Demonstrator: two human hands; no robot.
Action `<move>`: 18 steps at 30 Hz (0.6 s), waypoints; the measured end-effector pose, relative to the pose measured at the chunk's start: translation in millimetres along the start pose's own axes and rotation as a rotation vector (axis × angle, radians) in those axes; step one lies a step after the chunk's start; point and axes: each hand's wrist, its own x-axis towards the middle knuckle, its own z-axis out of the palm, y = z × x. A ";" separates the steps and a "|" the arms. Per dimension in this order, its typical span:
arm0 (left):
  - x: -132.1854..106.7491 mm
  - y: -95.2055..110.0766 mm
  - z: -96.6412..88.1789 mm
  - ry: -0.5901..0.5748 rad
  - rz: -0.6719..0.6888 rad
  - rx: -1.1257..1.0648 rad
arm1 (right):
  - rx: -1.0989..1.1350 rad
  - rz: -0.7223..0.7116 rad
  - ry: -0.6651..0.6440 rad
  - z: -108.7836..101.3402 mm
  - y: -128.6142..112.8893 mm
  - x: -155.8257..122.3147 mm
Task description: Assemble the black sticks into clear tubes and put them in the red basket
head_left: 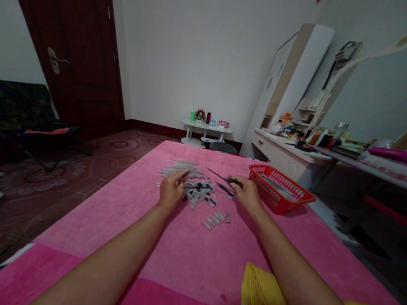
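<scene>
Pink cloth (117, 216) spreads before us; our right hand (247, 194) pinches a slim dark rod (216, 174) angled leftward, best kept steady. Beside piled plastic pieces (197, 193), our left hand's (171, 187) grip we cannot tell.

Grips: two, one left grip (171, 189), one right grip (246, 193). Worktop (184, 248): one. Red basket (271, 199): one. Dark sticks (217, 173) by the right grip: at least two, overlapping, exact count unclear. Clear tubes (182, 167): many, too blurred to count. Mixed caps (197, 194), piled: dozens, no exact count. Loose caps (215, 219) in front: about six. Yellow cloth (264, 294): two patches, can't tell if one piece. Door (75, 39): one. Folding chair (30, 109): one. Side table (191, 124): one, five items on top: one green cup (192, 116), one flower pot (200, 115), one dark red bottle (208, 118), one blue jar (212, 122), one pink box (223, 124).
</scene>
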 end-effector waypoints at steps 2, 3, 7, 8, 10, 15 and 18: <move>-2.1 3.4 -2.4 -0.071 0.060 0.110 | 0.083 -0.094 0.006 1.3 -7.3 0.7; -2.9 4.7 -3.1 -0.087 0.076 0.150 | 0.097 -0.116 0.011 1.5 -10.4 0.4; -4.3 6.1 -3.4 -0.103 0.111 0.233 | 0.105 -0.142 0.039 0.0 -14.6 -1.3; -4.2 5.7 -3.3 -0.104 0.116 0.243 | 0.107 -0.152 0.048 -0.6 -13.5 -1.3; -3.9 4.6 -3.1 -0.107 0.122 0.264 | 0.104 -0.170 0.068 -1.7 -9.6 -0.6; -4.0 2.7 -3.4 -0.098 0.131 0.310 | 0.037 -0.205 0.105 -6.1 -1.8 2.4; -5.0 4.0 -4.1 -0.108 0.161 0.356 | -0.036 -0.234 0.112 -10.5 -3.9 1.7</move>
